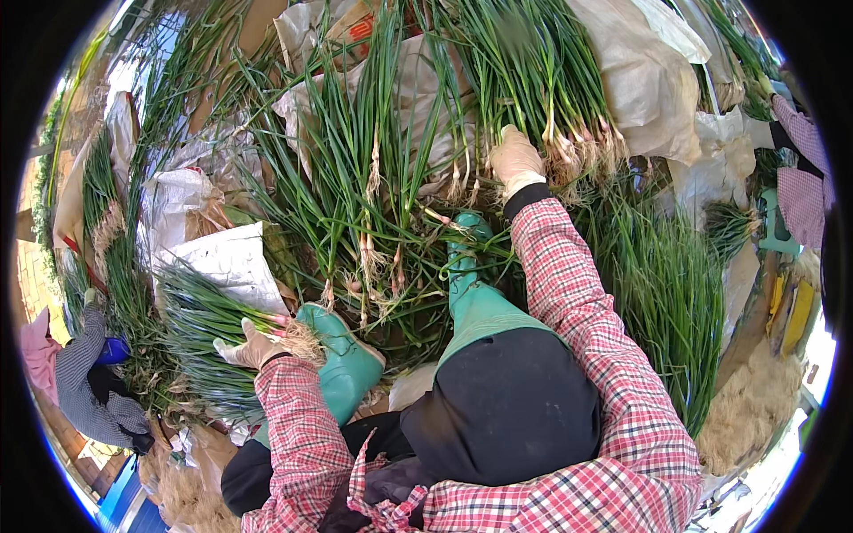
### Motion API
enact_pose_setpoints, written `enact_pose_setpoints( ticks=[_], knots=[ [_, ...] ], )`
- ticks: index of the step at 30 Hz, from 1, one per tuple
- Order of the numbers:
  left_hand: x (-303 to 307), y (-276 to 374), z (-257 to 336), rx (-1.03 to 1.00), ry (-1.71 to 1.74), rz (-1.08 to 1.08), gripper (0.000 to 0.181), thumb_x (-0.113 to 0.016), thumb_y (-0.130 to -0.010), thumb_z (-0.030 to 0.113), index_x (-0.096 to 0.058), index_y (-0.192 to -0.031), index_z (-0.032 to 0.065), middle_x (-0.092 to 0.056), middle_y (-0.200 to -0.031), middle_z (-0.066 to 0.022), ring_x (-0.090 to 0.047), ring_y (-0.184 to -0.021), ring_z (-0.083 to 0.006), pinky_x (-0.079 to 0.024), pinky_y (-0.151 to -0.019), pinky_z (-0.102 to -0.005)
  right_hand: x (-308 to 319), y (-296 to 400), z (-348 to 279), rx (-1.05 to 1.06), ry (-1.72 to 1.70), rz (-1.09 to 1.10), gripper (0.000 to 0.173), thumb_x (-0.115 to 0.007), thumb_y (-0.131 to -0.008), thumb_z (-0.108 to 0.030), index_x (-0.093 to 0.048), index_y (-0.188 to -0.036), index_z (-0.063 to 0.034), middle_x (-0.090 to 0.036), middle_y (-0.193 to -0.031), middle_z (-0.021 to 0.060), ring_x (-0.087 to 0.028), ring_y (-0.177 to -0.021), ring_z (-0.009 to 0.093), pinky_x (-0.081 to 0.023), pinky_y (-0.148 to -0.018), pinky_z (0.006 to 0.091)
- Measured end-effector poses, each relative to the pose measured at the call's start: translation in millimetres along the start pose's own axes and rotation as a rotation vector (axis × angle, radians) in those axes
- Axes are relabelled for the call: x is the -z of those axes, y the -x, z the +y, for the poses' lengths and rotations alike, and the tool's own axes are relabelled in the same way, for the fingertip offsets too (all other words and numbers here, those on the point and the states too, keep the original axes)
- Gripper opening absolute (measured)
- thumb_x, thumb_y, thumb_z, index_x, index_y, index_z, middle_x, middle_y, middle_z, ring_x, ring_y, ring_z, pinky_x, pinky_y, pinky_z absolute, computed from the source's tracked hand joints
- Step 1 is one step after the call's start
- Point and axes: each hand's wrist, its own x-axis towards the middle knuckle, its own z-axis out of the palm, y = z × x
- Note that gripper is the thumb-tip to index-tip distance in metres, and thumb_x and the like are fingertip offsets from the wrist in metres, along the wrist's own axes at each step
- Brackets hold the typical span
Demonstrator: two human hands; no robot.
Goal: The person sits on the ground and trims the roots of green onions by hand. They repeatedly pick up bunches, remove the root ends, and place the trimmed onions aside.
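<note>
My left hand (250, 346), in a pale glove, rests on a bundle of green onions (220, 326) beside my green rubber boot (343, 356). Its thumb is spread from the fingers, and part of the hand's underside is hidden. My right hand (516, 156), gloved too, is at the left edge of a large pile of green onions (533, 73), near their pale bulbs and roots. Its fingertips are hidden, so its hold cannot be told. Looser green onions (360, 146) lie between the hands, roots towards me.
Plastic sacks (640, 80) lie under and beside the onions. More upright green onions (666, 293) stand at my right. Cut root piles (753, 406) lie at the lower right. One co-worker (93, 380) is at the far left, another (800, 173) at the far right by a green stool (776, 223).
</note>
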Motion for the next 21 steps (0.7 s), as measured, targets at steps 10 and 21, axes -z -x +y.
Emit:
enact_pose_setpoints(
  ticks=[10,21],
  knots=[
    [-123,85,-31,-0.254,0.009,-1.118,0.034,-0.051,-0.090,0.009,-0.047,-0.123,0.0008,-0.055,-0.117,-0.0083,-0.052,-0.107,-0.0175,-0.038,-0.093,-0.0257,-5,104,-66,0.319,-1.155,-0.677,0.024,-0.056,-0.084,-0.010,-0.048,-0.106,-0.0013,-0.055,-0.081,0.0097,-0.054,-0.068,0.014,-0.045,-0.060,0.0283],
    [-143,102,-47,0.120,-0.317,-1.151,0.025,-0.061,-0.085,0.018,-0.059,-0.100,-0.0020,-0.060,-0.079,-0.0030,-0.054,-0.064,-0.0096,-0.045,-0.060,-0.0210,-21,68,-22,0.203,-1.123,-0.376,0.022,-0.042,-0.091,-0.001,-0.057,-0.107,-0.0042,-0.050,-0.081,-0.0008,-0.043,-0.065,0.007,-0.039,-0.061,0.0194]
  ],
)
